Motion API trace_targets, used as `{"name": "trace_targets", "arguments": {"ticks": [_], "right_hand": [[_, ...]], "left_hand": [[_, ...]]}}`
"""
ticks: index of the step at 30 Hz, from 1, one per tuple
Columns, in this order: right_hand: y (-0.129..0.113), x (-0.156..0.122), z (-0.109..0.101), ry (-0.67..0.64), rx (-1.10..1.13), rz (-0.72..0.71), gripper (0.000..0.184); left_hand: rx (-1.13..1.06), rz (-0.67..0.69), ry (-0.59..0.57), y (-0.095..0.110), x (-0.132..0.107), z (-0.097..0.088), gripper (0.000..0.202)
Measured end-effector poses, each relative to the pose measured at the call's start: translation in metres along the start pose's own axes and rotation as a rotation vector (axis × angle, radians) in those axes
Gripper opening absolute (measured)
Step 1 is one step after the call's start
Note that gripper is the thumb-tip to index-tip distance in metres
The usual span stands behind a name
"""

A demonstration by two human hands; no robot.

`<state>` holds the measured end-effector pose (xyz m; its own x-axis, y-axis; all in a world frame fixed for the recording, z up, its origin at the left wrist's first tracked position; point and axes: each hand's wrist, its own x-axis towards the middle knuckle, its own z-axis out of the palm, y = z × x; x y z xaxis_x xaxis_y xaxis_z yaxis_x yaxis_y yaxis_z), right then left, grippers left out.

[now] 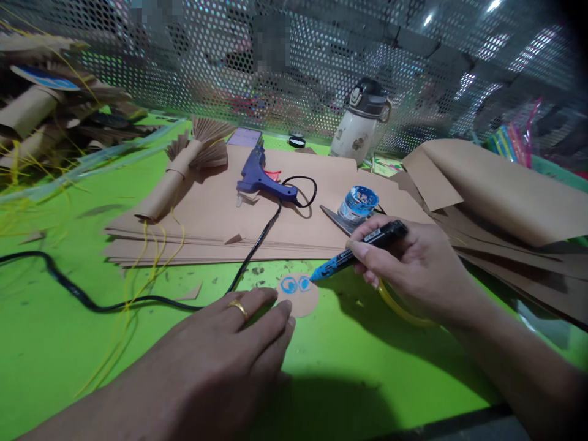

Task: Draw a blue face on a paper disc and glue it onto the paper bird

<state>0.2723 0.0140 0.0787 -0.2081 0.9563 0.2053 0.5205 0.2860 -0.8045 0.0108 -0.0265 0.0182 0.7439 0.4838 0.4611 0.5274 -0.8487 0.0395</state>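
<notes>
My right hand [416, 269] is closed round a blue marker [356, 252] with a black barrel. Its tip touches a small round piece of brown card [303, 297] lying on the green table [68, 343], where two blue circles are drawn. My left hand [229, 349] lies flat with fingers stretched out, its fingertips pressing on the left edge of the card. A gold ring sits on one finger of that hand.
A stack of brown card sheets [220, 214] carries a blue glue gun [261, 177] with a black cable [92, 300], a rolled card piece with pleated fans [184, 168], and a blue-lidded jar [358, 203]. More brown paper [496, 190] lies right. A bottle [362, 119] stands by the mesh wall.
</notes>
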Motion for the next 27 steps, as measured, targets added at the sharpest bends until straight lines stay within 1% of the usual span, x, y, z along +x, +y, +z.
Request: {"name": "trace_targets", "arguments": {"ticks": [5, 9, 13, 15, 18, 20, 24, 25, 27], "right_hand": [[-0.001, -0.0007, -0.0011, -0.009, -0.007, 0.029, 0.016], [-0.001, -0.0008, -0.0006, 0.002, 0.001, 0.033, 0.015], [-0.0031, -0.0003, -0.0001, 0.064, 0.012, 0.019, 0.014], [-0.0042, -0.0005, 0.0002, 0.061, 0.024, 0.026, 0.014], [-0.0043, -0.001, 0.0009, 0.035, 0.057, 0.037, 0.014], [-0.0034, -0.0009, 0.0019, 0.01, 0.084, 0.058, 0.014], [-0.0012, 0.0008, 0.0037, -0.047, 0.14, 0.151, 0.018], [-0.0008, 0.0014, 0.0038, -0.049, 0.147, 0.172, 0.02], [-0.0001, 0.0023, 0.0035, -0.045, 0.145, 0.204, 0.022]], "left_hand": [[0.015, 0.043, -0.011, -0.0034, 0.0017, -0.0014, 0.025], [-0.001, 0.007, 0.025, -0.0016, 0.0046, -0.0016, 0.028], [-0.015, -0.008, -0.016, -0.0009, 0.0, 0.0009, 0.03], [-0.011, -0.017, -0.037, -0.0021, -0.0025, 0.0019, 0.031], [-0.009, 0.014, -0.056, -0.0036, -0.0024, 0.0016, 0.028], [-0.006, 0.023, -0.054, -0.0031, -0.0013, 0.0008, 0.027], [0.009, -0.029, -0.014, -0.0007, -0.0014, -0.0001, 0.029], [0.017, -0.028, -0.012, -0.0007, -0.0017, -0.0002, 0.03], [0.036, 0.018, -0.02, -0.0017, -0.0021, -0.0004, 0.029]]}}
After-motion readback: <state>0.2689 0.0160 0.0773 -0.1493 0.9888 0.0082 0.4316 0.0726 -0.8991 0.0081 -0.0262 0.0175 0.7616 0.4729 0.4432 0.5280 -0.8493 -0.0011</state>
